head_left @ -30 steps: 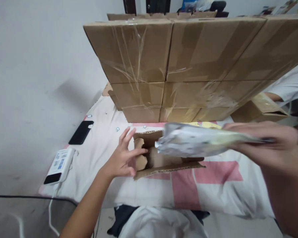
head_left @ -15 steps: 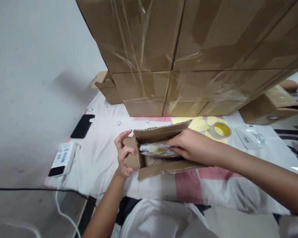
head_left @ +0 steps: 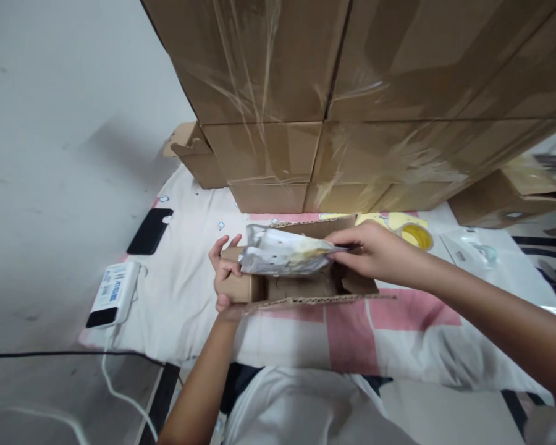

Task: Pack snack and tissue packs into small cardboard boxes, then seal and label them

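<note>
Our two hands are apart, each closed on something. Our right hand (head_left: 364, 247) pinches the right end of a packet (head_left: 282, 252), thumb against fingers. We see the packet, silvery white with a yellowish patch, lying aslant over the mouth of a box (head_left: 306, 289), its left end reaching above the left flap. Our left hand (head_left: 227, 275) is clamped on that flap, fingers curled over it and thumb on the near side. The packet's left end comes close to these fingers; we cannot tell whether they touch.

The box has its long sides raised, and we see bare brown card inside it. It sits on a white cloth (head_left: 352, 346) with pink blocks. Just behind, we note a stack (head_left: 278, 148) of taped brown cartons. An open carton (head_left: 201, 167) stands at its left edge, another carton (head_left: 486, 201) at its right.

Beside our right forearm we record a tape roll (head_left: 417, 236) with a yellow inner face. Well to our left lie a black slab (head_left: 149, 232) and, nearer us, a white device (head_left: 113, 293) with a white cord (head_left: 115, 388).
</note>
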A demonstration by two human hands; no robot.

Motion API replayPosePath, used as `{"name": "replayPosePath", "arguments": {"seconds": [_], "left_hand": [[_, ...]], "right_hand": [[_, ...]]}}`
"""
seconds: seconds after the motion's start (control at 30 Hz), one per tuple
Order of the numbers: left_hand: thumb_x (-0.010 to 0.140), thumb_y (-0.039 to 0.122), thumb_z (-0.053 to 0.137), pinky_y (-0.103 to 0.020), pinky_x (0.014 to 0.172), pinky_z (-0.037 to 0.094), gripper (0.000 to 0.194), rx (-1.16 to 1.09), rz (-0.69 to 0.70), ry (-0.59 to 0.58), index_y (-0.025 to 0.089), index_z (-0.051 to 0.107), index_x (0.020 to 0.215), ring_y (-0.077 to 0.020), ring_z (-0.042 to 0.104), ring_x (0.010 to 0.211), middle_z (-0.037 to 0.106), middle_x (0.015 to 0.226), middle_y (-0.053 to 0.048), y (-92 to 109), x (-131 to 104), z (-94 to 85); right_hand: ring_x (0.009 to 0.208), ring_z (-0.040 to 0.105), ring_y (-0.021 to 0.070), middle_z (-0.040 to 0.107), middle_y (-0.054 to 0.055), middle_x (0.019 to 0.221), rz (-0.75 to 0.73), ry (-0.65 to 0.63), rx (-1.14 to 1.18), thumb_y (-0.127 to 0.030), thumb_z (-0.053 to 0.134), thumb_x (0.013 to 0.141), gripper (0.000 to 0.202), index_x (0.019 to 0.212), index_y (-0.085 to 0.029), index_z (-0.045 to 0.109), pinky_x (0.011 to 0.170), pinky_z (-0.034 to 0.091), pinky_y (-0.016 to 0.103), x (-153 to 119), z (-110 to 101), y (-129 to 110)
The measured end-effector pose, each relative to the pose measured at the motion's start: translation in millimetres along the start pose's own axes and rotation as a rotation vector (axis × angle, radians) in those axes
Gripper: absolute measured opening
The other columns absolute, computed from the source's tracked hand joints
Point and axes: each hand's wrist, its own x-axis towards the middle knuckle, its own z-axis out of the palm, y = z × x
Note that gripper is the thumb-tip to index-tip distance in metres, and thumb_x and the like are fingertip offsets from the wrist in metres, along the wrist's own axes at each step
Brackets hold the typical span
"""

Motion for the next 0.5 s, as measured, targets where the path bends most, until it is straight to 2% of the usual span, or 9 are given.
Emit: {"name": "replayPosePath", "arguments": {"seconds": [0.1, 0.3, 0.4, 0.5], "left_hand": [[0.077, 0.08, 0.039, -0.06, 0.106, 0.052, 0.059, -0.141, 0.055, 0.041, 0.022, 0.04, 0.069, -0.0437, 0.046, 0.143, 0.042, 0.152, -0.004, 4.3, 0.8, 0.6], [0.081, 0.072, 0.038, -0.058, 0.102, 0.055, 0.051, -0.203, 0.06, 0.081, 0.022, 0.039, 0.069, -0.0435, 0.046, 0.143, 0.042, 0.151, -0.003, 5.1, -0.6, 3.3], [0.079, 0.076, 0.032, -0.059, 0.102, 0.055, 0.056, -0.157, 0.004, 0.09, 0.022, 0.035, 0.068, -0.0441, 0.049, 0.14, 0.044, 0.146, -0.006, 5.9, -1.4, 10.4], [0.077, 0.08, 0.031, -0.059, 0.1, 0.055, 0.059, -0.163, -0.012, 0.117, 0.022, 0.034, 0.068, -0.0438, 0.052, 0.136, 0.047, 0.141, -0.009, 7.3, -1.5, 17.8]], "right_hand": [[0.068, 0.065, 0.0155, 0.074, 0.003, 0.076, 0.024, -0.136, -0.243, -0.008, 0.054, 0.089, 0.022, 0.089, -0.018, 0.074, 0.063, 0.04, 0.024, 5.9, 8.3, 6.8], [0.076, 0.07, 0.0231, 0.077, 0.009, 0.086, 0.13, -0.287, -0.572, -0.007, 0.059, 0.082, 0.021, 0.093, -0.019, 0.072, 0.063, 0.034, 0.029, -0.9, 12.1, 3.9], [0.074, 0.07, 0.0273, 0.076, 0.01, 0.079, 0.105, -0.376, -0.707, -0.008, 0.065, 0.075, 0.018, 0.088, -0.019, 0.071, 0.063, 0.031, 0.032, -7.4, 22.0, 5.5], [0.074, 0.069, 0.0282, 0.075, 0.01, 0.078, 0.044, -0.395, -0.734, -0.01, 0.066, 0.076, 0.016, 0.088, -0.019, 0.07, 0.064, 0.03, 0.034, -12.2, 30.2, 6.3]]}}
